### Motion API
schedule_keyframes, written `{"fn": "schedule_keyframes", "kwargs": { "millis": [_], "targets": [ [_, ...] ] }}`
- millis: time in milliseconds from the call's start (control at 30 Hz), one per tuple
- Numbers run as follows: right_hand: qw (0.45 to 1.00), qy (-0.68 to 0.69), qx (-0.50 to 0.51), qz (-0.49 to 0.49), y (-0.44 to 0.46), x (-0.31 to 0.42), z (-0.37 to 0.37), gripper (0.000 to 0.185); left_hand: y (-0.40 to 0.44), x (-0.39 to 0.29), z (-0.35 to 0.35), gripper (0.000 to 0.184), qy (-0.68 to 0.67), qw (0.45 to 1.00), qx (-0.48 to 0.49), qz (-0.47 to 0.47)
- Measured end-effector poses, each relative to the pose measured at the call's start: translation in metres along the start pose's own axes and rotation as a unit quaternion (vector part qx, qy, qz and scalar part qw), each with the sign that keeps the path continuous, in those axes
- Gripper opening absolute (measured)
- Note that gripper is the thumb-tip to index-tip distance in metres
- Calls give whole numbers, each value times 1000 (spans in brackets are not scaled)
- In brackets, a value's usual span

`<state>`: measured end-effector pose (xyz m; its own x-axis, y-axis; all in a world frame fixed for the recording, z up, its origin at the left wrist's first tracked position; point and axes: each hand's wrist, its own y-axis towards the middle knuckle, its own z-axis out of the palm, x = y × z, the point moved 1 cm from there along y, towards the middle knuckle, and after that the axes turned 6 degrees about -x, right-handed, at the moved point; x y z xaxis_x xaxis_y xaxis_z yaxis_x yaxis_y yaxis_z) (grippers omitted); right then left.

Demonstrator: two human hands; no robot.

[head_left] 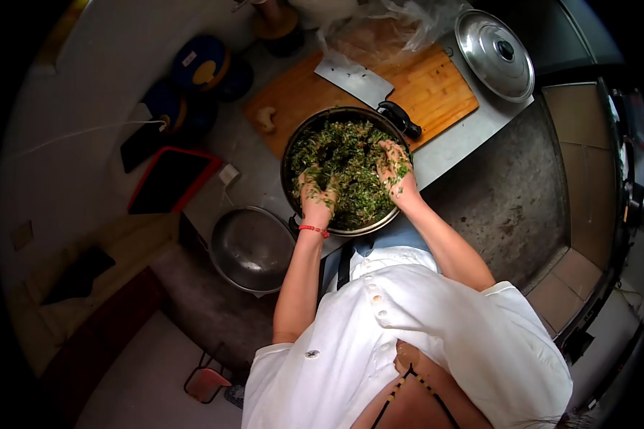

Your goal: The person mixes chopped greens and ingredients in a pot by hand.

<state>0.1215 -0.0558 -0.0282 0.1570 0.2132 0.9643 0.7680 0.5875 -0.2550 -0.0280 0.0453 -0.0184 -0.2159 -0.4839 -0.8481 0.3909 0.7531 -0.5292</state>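
A round metal pot (pixel 291 136) holds a heap of finely chopped greens (pixel 348 168) mixed with paler bits. My left hand (pixel 318 196), with a red bracelet at the wrist, is in the near left part of the pot, its fingers curled into the greens and partly hidden by them. At the right side of the pot my right hand (pixel 395 171) is also curled in the greens, with green shreds stuck to its fingers and palm. Behind the pot lies a wooden cutting board (pixel 440 89), bearing a broad cleaver blade (pixel 354 79).
A steel lid (pixel 483 53) with a black knob lies at the back right. Clear plastic bags (pixel 401 32) are behind the board. To the left of the pot sits an empty metal bowl (pixel 252 247). A red-framed tablet-like object (pixel 172 182) leans farther left, near dark blue containers (pixel 202 64).
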Motion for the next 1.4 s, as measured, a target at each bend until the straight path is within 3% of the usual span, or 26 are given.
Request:
{"fn": "schedule_keyframes", "kwargs": {
  "millis": [67, 133, 167, 200, 233, 267, 300, 333, 367, 400, 433, 500, 533, 633, 667, 700, 733, 800, 867, 967, 1000, 1100, 1233, 1333, 1400],
  "targets": [
    [987, -153, -2, -45, 11, 0, 6, 29, 10, -4, -2, 39, 50, 991, -92, -78],
    [982, -183, -8, 41, 26, 18, 14, 29, 15, -36, 4, 53, 59, 968, -111, -215],
    [977, -197, -9, 84, 35, 20, 17, 28, 21, -35, 5, 56, 28, 963, -127, -236],
    [977, -24, -7, 213, 45, 5, 16, 30, 28, -34, 6, 58, -3, 956, -143, -257],
    [963, 66, -9, 261, 54, -9, 17, 32, 34, -33, 6, 60, -34, 947, -159, -275],
    [963, 148, 15, 225, 64, -31, 19, 34, 34, -44, 8, 61, -67, 957, -84, -270],
    [955, 232, 58, 175, 72, -56, 22, 36, 39, -46, 10, 61, -72, 955, -85, -273],
    [934, 315, 117, 120, 72, -31, 34, 39, 46, -47, 12, 61, -77, 954, -87, -276],
    [959, 51, 24, 277, 83, -11, 46, 36, 52, -49, 14, 61, -81, 953, -89, -278],
    [966, 28, 94, 240, 88, -2, 53, 35, 52, -55, 18, 60, -23, 965, -86, -246],
    [966, 5, 163, 202, 92, 1, 57, 33, 62, -43, 14, 60, -53, 968, -57, -238],
    [945, 120, 260, 158, 97, -9, 61, 35, 86, -7, 3, 60, -113, 969, 1, -221],
    [925, 177, 306, 135, 94, -9, 61, 35, 68, -50, 12, 60, -1, 958, -12, -286],
    [940, 44, 310, 135, 75, 13, 52, 31, 56, -29, 6, 56, -12, 980, 21, -199],
    [945, -30, 327, 6, 59, 41, 43, 27, 45, -25, 3, 48, -26, 990, 94, -100],
    [861, -245, 299, -332, 51, 25, 34, 25, 23, -40, 6, 37, 9, 991, 134, -19],
    [849, -267, 271, -366, 33, 32, 27, 27, 7, -43, 8, 34, 78, 980, 169, 70],
    [775, -421, 345, -321, -3, 27, 11, 27, -8, -6, -5, 27, 266, 923, 196, 198],
    [630, -580, 454, -248, -35, 13, -5, 25, -24, -6, -6, 21, 461, 843, 225, 159],
    [589, -628, 449, -240, -38, 4, -3, 18, -26, 1, 6, 28, 629, 750, 188, 84],
    [621, -614, 404, -271, -36, 6, -2, 18, -19, 6, 7, 32, 664, 714, 206, 84],
    [610, -626, 421, -243, -25, 10, 5, 17, -7, 9, 11, 28, 694, 678, 234, 55],
    [607, -598, 523, 24, -1, 7, 19, 21, 11, 5, 15, 39, 753, 607, 251, 46],
    [562, -615, 553, 1, 13, 3, 25, 25, 23, -1, 23, 40, 738, 612, 270, -90],
    [539, -622, 567, -16, 20, -4, 26, 27, 25, 7, 20, 40, 747, 608, 262, -62]
  ]
}}
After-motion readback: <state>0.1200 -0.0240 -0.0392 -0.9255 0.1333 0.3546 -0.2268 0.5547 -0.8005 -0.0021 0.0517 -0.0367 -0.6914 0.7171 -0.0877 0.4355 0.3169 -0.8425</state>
